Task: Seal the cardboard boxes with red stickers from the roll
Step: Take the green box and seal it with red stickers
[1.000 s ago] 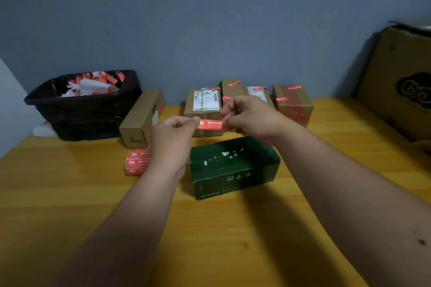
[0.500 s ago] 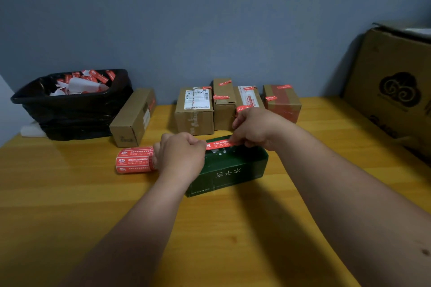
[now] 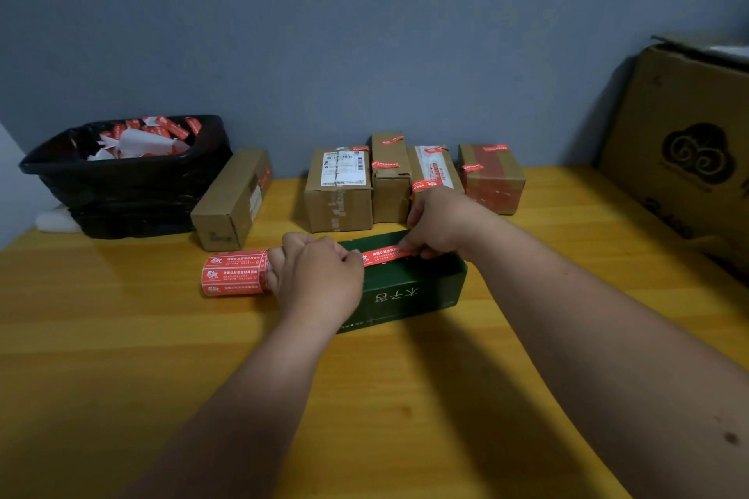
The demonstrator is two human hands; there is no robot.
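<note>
Sticker held across green box, both hands engaged

Item 1, red sticker: single strip with white print, stretched level over the top of the green box, lying at or just above its lid; contact with the lid cannot be told. Left hand pinches its left end, grip narrow, fingers curled. Right hand pinches its right end, grip likewise narrow and closed on the strip.

Item 2, green box: dark green carton with pale characters on its near face, standing on the wooden tabletop at centre, partly hidden by the left hand.

Item 3, sticker roll: red, lying on its side on the tabletop just left of the left hand.

Item 4, row of brown cardboard boxes against the blue wall: one with a white shipping label, a narrow upright one, one behind the right hand, one with red tape. Each carries red stickers.

Item 5, long brown box: lying apart, to the left of the row, beside the bin.

Item 6, black bin: far left, lined, holding white backing paper and red scraps.

Item 7, large carton: right edge, printed with a dark cloud emblem.
</note>
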